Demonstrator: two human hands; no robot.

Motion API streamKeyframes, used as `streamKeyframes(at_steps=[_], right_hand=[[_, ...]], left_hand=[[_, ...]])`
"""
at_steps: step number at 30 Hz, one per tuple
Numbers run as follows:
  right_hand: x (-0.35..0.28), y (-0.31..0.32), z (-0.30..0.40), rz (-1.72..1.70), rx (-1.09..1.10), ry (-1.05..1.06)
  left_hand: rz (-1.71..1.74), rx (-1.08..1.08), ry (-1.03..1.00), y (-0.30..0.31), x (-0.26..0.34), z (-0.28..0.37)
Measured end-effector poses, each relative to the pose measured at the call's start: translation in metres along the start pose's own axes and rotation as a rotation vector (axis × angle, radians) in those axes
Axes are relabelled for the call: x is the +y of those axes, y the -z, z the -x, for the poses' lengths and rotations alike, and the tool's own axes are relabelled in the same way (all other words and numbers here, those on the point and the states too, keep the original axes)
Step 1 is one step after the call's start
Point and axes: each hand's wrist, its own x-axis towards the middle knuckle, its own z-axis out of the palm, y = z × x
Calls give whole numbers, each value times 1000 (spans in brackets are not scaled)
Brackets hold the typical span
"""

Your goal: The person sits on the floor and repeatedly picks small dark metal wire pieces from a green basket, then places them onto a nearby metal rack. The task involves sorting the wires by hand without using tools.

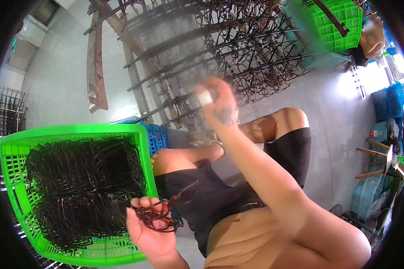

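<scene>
My left hand (151,223), palm up at the basket's right rim, holds several thin dark looped pieces, perhaps wire or plastic frames (160,218). The green plastic basket (151,181) stands at the left, with densely packed dark looped pieces (84,188) in it. My right hand (219,101) is raised in front of the rack and blurred by motion. Something white, perhaps tape, covers one of its fingers; whether it holds anything cannot be told. Behind it are the rack's dark rods (168,70), with many similar looped pieces (249,50) hanging from them.
A wooden upright (96,67) stands left of the rods. A blue crate (156,138) is behind the basket. Another green basket (336,30) and a bent-over person (373,42) are at the upper right. A wooden stool (373,158) and blue tub (389,101) stand at the right.
</scene>
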Motion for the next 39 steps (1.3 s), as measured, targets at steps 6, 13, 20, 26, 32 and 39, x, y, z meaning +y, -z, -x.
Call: streamKeyframes(at_steps=[6, 13, 20, 26, 32, 39], right_hand=[[-72, 103, 68, -251, -1343, 324], [-47, 121, 15, -206, -388, 413], [8, 49, -54, -46, -197, -373], [35, 47, -50, -145, -45, -330], [28, 42, -43, -208, -33, -358], [19, 61, -39, 86, 96, 293]], left_hand=[[122, -179, 160, -8, -13, -12], [142, -135, 102, -3, 2, -29], [-60, -149, -8, -9, -17, -5], [-29, -139, 34, -10, -26, 9], [-22, -146, 3, -4, -33, 2], [19, -340, 74, -13, -48, -11]])
